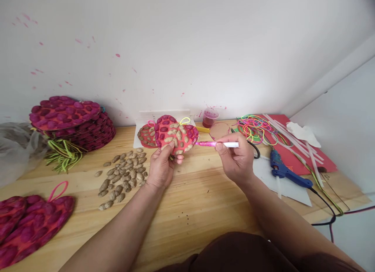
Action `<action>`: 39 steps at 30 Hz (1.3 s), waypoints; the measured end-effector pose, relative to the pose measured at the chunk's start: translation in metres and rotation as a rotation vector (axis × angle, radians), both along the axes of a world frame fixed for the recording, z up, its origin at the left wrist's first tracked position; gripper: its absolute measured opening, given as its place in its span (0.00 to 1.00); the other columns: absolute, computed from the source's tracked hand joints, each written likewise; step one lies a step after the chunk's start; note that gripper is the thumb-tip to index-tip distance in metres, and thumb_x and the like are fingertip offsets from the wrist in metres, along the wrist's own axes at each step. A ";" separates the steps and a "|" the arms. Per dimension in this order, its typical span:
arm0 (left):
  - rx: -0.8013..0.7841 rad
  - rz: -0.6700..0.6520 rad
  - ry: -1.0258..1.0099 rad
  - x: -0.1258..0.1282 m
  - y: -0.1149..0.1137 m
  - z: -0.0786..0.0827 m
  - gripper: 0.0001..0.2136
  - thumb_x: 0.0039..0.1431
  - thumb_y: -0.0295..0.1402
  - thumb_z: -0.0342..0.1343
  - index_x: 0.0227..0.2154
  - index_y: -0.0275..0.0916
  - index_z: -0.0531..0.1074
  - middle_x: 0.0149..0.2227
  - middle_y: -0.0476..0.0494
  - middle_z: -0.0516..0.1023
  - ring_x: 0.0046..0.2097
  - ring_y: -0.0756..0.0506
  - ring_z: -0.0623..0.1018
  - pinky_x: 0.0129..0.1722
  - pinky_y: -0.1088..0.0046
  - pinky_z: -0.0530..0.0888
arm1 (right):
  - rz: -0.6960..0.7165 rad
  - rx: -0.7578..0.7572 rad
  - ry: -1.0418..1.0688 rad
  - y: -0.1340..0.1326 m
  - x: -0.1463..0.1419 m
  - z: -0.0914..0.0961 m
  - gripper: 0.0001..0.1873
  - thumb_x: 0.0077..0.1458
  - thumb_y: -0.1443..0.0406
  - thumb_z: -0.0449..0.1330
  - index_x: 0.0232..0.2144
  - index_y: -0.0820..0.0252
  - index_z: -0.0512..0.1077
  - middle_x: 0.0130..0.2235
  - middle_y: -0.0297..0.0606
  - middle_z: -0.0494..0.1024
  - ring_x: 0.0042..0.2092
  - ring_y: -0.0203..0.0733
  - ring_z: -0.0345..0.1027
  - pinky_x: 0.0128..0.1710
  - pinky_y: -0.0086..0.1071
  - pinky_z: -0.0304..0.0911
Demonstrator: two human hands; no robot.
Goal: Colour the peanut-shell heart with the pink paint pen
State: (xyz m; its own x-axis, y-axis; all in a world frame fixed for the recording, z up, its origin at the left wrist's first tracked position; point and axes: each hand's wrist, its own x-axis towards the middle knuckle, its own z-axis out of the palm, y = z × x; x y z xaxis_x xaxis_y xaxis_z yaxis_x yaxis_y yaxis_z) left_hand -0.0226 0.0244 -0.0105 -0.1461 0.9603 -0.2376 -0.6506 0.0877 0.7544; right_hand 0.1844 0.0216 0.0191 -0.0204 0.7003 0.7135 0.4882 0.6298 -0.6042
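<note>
My left hand (163,164) is closed on the lower edge of a red piece covered in peanuts (165,132), holding it up above the table. Some of its peanuts are painted magenta; those in the middle and lower part are bare tan. A yellow loop (184,121) sticks up from its top. In my right hand (238,156) is a white-handled paintbrush (218,144), pinched near the handle. The brush's magenta tip is at the right edge of the piece. Behind it, a second red piece with bare peanuts (144,136) rests on white paper.
Loose peanuts (129,172) lie left of my left hand. Magenta peanut-covered pieces (66,121) are stacked at the back left; others (41,221) lie front left. A cup of dark red liquid (210,117) stands by the wall. At right are coloured cords (254,127) and a blue glue gun (288,173).
</note>
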 end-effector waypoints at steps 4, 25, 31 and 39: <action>-0.014 -0.016 0.015 -0.001 0.000 0.000 0.19 0.41 0.41 0.75 0.29 0.36 0.74 0.23 0.50 0.77 0.21 0.51 0.74 0.20 0.77 0.70 | 0.002 -0.002 0.035 0.000 0.000 -0.001 0.03 0.65 0.64 0.62 0.41 0.54 0.73 0.35 0.33 0.77 0.31 0.36 0.67 0.31 0.33 0.61; -0.004 0.004 0.037 0.001 -0.001 0.002 0.19 0.39 0.41 0.76 0.28 0.36 0.75 0.24 0.49 0.78 0.21 0.52 0.74 0.20 0.77 0.70 | -0.009 0.027 -0.004 0.001 0.001 0.001 0.03 0.64 0.64 0.63 0.41 0.54 0.74 0.35 0.34 0.78 0.32 0.38 0.70 0.33 0.35 0.66; 0.004 0.018 0.046 0.003 -0.002 0.003 0.20 0.38 0.41 0.77 0.28 0.35 0.77 0.25 0.49 0.79 0.21 0.51 0.75 0.20 0.77 0.71 | -0.009 -0.006 0.054 0.001 0.002 0.000 0.04 0.64 0.65 0.63 0.43 0.54 0.73 0.35 0.33 0.78 0.32 0.37 0.70 0.33 0.34 0.65; 0.033 0.032 0.086 0.004 -0.004 0.004 0.20 0.38 0.42 0.77 0.28 0.35 0.78 0.26 0.47 0.81 0.21 0.50 0.77 0.20 0.75 0.74 | -0.050 0.087 -0.007 0.001 -0.001 0.003 0.06 0.62 0.68 0.64 0.42 0.54 0.74 0.35 0.32 0.79 0.31 0.35 0.70 0.32 0.32 0.65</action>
State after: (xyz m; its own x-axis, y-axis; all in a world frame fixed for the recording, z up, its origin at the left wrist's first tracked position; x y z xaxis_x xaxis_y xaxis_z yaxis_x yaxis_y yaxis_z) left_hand -0.0181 0.0207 -0.0067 -0.1951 0.9620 -0.1910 -0.5857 0.0419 0.8094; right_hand 0.1835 0.0225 0.0218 0.0083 0.6359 0.7718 0.5242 0.6545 -0.5448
